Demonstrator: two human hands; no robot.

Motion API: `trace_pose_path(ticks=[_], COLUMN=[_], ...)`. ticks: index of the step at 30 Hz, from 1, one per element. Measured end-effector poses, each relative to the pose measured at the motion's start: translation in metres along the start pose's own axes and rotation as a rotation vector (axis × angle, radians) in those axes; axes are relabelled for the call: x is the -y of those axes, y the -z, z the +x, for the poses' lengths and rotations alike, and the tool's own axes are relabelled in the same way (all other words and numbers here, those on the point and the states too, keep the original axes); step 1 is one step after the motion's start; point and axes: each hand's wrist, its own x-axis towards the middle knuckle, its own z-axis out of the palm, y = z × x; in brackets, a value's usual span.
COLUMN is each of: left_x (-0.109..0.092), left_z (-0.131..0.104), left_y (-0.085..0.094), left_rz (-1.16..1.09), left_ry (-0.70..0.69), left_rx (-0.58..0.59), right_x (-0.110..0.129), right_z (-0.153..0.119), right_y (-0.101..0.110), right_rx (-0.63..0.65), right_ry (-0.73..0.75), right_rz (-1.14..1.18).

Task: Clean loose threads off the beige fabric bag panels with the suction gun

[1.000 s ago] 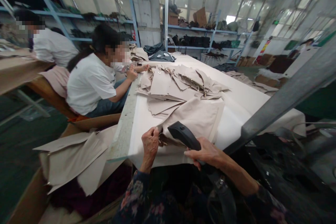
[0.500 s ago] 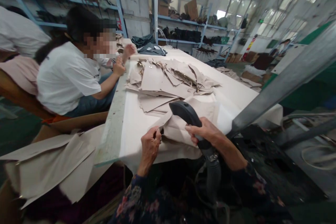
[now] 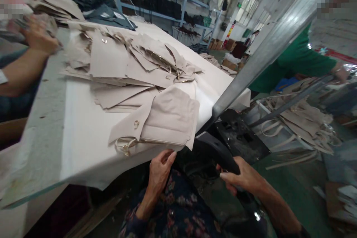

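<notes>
My right hand (image 3: 245,178) is wrapped round the grip of a black handheld tool with a long curved head (image 3: 214,147). The tool hangs beyond the near corner of the table, to the right of the beige pieces. My left hand (image 3: 160,169) is at the table's near edge, just below a beige leather-like bag part (image 3: 170,117). Its fingers are extended with the thumb a little apart, and nothing shows in them. That part lies flat, with a flap bearing a metal ring (image 3: 136,124) and a cord-like loop (image 3: 126,145) at its left.
A pile of beige cut pieces with metal fittings (image 3: 111,59) covers the table's (image 3: 80,130) middle. A slanted metal post (image 3: 259,59) rises at the right corner. A co-worker's hand (image 3: 40,35) is at left; a person in green (image 3: 292,59) stands right, by a loaded rack (image 3: 304,115).
My view has turned right. The bag part has left my left hand's hold and lies flat on the table. My right hand has carried the black tool off the piece, past the table edge.
</notes>
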Motion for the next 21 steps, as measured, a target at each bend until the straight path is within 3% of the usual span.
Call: trace_pose_path(ticks=[2,4,8,14,21], left_x=[0.001,-0.002,-0.008,-0.005,-0.012], left_z=[0.012,0.023,0.034,0.033,0.036], left_y=[-0.013,-0.023,-0.037,-0.041,-0.044], left_rz=[-0.28,-0.521,-0.803,-0.832,-0.863], left_ry=[0.144,0.216,0.212,0.188,0.162], left_rx=[0.04,-0.002,-0.089,-0.128,-0.156], right_x=[-0.003,-0.002,0.003,0.002,-0.004], right_z=[0.001,0.008,0.033,0.068,0.045], right_y=[-0.007,-0.012,-0.015,-0.015,-0.002], right_rx=[0.02,0.033,0.079,0.046,-0.019], right_ry=[-0.012,-0.024,0.008,0.093,0.073], right_rz=[0.015,0.027,0.045,0.065,0.021])
